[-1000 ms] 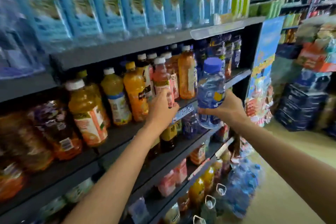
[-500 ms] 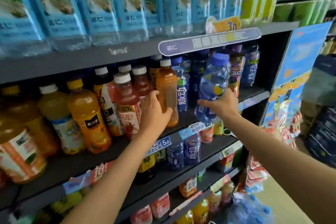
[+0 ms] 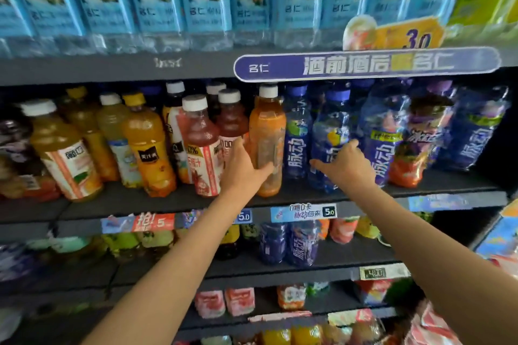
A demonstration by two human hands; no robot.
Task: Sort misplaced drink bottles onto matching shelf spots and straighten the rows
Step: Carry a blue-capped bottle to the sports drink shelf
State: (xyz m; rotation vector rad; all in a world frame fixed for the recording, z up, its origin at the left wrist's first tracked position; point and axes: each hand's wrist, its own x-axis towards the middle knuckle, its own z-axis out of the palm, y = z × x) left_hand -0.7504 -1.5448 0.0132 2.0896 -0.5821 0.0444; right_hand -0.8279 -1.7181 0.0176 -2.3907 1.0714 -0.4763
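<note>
Left hand (image 3: 241, 169) fingers hold orange juice bottle (image 3: 267, 143); right hand (image 3: 346, 164) fingers grip blue drink bottle (image 3: 329, 134) on shelf (image 3: 168, 202).

The dark middle shelf (image 3: 157, 200) holds a row of drinks. Orange juice bottles (image 3: 148, 145) and red juice bottles (image 3: 203, 148) stand on the left. Blue bottles (image 3: 297, 134) stand on the right.

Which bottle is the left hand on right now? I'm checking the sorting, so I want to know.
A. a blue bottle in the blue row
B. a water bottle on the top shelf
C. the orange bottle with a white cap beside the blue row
C: the left hand curls its thumb round the orange bottle; the right hand is at the blue bottle.
</note>
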